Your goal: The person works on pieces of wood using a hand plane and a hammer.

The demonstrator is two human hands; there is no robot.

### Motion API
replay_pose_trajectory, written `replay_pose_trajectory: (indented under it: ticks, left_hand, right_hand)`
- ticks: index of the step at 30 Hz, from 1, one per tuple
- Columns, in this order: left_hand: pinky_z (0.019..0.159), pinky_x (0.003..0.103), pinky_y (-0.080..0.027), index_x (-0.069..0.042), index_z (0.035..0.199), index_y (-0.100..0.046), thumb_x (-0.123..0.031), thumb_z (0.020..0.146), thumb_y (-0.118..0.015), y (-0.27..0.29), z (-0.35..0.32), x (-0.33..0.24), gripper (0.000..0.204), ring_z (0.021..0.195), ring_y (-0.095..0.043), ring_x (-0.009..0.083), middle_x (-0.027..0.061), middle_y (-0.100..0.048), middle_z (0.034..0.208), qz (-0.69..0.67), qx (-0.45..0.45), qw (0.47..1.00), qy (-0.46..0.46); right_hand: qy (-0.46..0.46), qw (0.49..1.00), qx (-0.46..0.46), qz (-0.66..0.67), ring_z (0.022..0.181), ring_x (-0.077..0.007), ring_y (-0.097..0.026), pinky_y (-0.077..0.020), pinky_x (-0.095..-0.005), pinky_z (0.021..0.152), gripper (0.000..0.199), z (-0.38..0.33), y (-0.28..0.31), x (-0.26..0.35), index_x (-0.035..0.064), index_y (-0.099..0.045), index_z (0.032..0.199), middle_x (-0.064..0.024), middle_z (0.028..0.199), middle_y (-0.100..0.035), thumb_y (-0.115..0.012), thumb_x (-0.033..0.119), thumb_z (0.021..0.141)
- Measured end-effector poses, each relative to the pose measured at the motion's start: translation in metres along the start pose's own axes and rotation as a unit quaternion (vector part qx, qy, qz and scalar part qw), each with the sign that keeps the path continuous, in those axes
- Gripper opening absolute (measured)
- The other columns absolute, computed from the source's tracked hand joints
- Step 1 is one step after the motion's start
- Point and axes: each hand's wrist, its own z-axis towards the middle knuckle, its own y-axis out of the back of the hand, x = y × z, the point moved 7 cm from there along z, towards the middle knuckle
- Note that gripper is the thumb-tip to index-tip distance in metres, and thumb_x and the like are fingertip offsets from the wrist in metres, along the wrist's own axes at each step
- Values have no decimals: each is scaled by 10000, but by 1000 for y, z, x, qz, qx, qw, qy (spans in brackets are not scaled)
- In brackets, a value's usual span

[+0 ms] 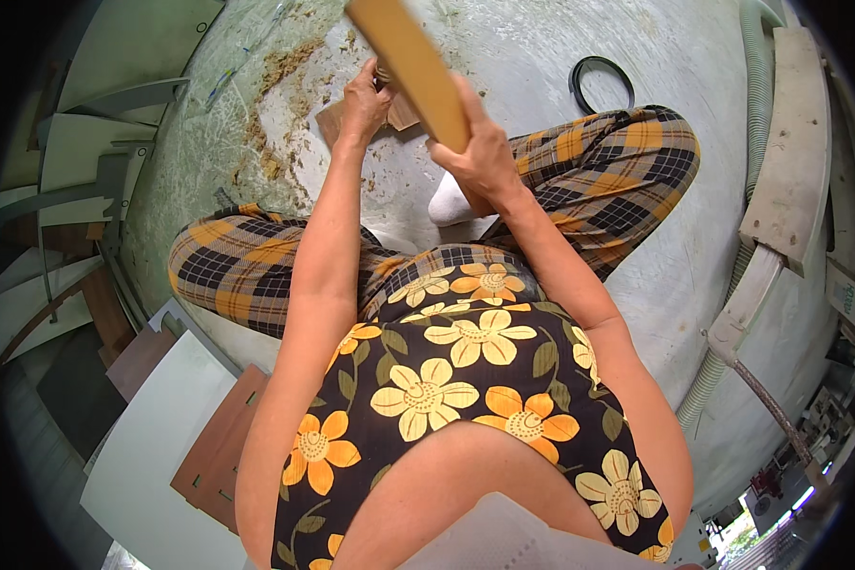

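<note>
My right hand point(484, 152) is closed around a long yellow-brown wooden bar point(413, 71), which is raised and slants up to the left. Further left and lower, my left hand point(363, 106) has its fingers bent together at the bar's far side. Something small shows at those fingertips, but the bar hides most of it. Under and beside the left hand, brown wood-coloured pieces point(404, 112) lie on the floor, partly covered by the hand and the bar.
I sit cross-legged on a scuffed concrete floor point(655, 57) strewn with brown crumbs point(271, 142). A black ring-shaped coil point(602, 85) lies beyond my right knee. Panels and boards point(166, 418) stack at the left. A ribbed hose point(755, 114) and a beam point(787, 152) run along the right.
</note>
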Motion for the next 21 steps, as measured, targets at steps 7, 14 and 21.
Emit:
replay_pose_trajectory:
  ticks: [7, 14, 21]
  left_hand:
    - [730, 316, -548, -30, 1167, -629, -138, 885, -689, -2, -5, 15, 308, 792, -697, 146, 103, -741, 890, -8, 13, 1000, 15]
    - [790, 347, -548, -54, 1151, -635, -167, 885, -724, 6, -2, -2, 304, 876, -709, 170, 108, -744, 964, -2, -25, 999, -20]
    - [775, 354, -545, -50, 1126, -628, -167, 864, -744, -2, -6, -6, 310, 864, -717, 194, 128, -742, 949, 39, 5, 999, -35]
  right_hand:
    - [22, 999, 7, 32, 997, -433, -679, -544, -468, 881, 870, 1, 4, 23, 144, -334, 1517, -273, 1118, -669, -689, 240, 728]
    - [-16, 999, 4, -36, 989, -437, -677, -554, -464, 845, 865, 6, -6, -10, 185, -301, 1526, -269, 1093, -667, -688, 225, 753]
    - [31, 997, -64, 21, 1049, -413, -666, -544, -448, 886, 860, 1, 14, 23, 178, -320, 1521, -284, 1122, -660, -691, 228, 747]
